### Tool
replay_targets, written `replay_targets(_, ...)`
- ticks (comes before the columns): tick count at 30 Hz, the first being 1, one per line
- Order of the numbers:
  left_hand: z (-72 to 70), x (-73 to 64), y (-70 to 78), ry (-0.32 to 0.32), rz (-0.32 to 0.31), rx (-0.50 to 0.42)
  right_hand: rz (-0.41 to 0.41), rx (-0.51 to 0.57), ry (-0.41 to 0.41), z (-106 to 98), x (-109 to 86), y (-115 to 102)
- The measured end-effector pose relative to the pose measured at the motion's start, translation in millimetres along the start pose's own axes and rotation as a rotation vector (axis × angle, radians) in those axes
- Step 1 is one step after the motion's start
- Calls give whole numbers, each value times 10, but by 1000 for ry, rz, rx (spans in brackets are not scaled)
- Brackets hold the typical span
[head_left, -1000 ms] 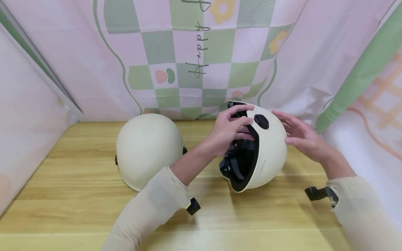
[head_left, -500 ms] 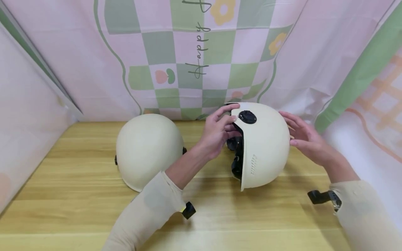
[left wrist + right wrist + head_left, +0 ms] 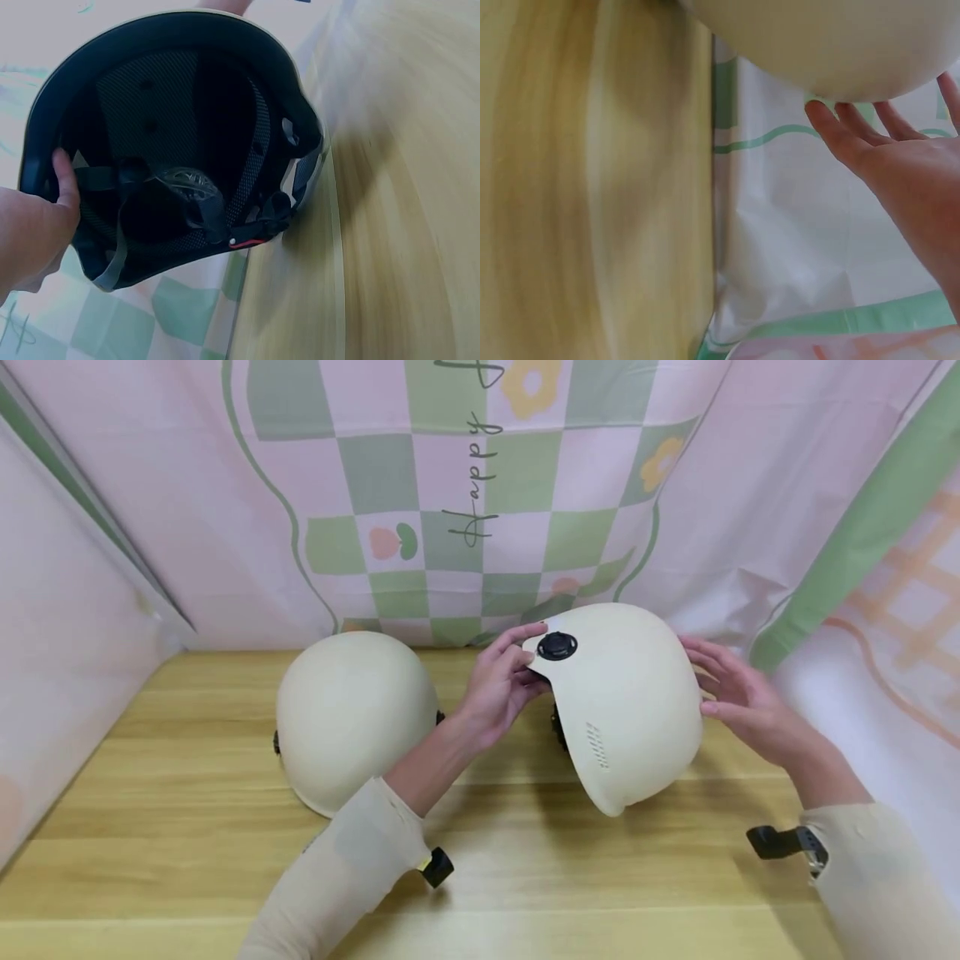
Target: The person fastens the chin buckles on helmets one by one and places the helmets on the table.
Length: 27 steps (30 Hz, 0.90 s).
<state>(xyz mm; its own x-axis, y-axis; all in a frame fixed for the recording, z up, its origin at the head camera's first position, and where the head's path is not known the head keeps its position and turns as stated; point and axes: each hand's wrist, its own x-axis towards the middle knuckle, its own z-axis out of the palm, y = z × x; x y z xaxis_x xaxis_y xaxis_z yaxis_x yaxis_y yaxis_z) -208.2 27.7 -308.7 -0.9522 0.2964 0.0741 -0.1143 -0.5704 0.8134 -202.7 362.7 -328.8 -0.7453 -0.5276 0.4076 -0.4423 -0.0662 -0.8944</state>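
Observation:
A cream helmet [image 3: 630,693] is held tilted over the right half of the table. My left hand [image 3: 502,685] grips its rim beside a round black side fitting [image 3: 557,646], with fingers inside the opening. In the left wrist view a thumb lies over the inner edge, and the black lining [image 3: 150,112] and straps [image 3: 202,199] show. My right hand [image 3: 738,693] touches the outer shell from the right with fairly straight fingertips; the right wrist view shows those fingers [image 3: 840,139] under the curved shell. The helmet's interior is hidden in the head view.
A second cream helmet [image 3: 356,718] sits dome up on the left of the wooden table [image 3: 187,860]. A patterned curtain [image 3: 517,468] hangs close behind both helmets. Pale cloth and a green strip [image 3: 847,543] border the right side.
The held helmet has turned, its opening swinging away from view so that more outer shell shows. My left hand has moved left with the rim; my right hand has shifted slightly right.

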Motion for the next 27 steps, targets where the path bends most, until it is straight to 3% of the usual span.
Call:
replay_targets(7,-82,-20,22,9,-11,24,177,-97,-105,-97,-165,56)
replay_targets(11,-148,-34,21,14,-22,63,259,-101,-141,-110,-264,100)
replay_targets(20,-289,-99,36,-10,-25,254,148,48,-99,-33,-274,209)
replay_targets(27,-326,-137,92,-32,-47,454,123,97,-89,-26,-257,210)
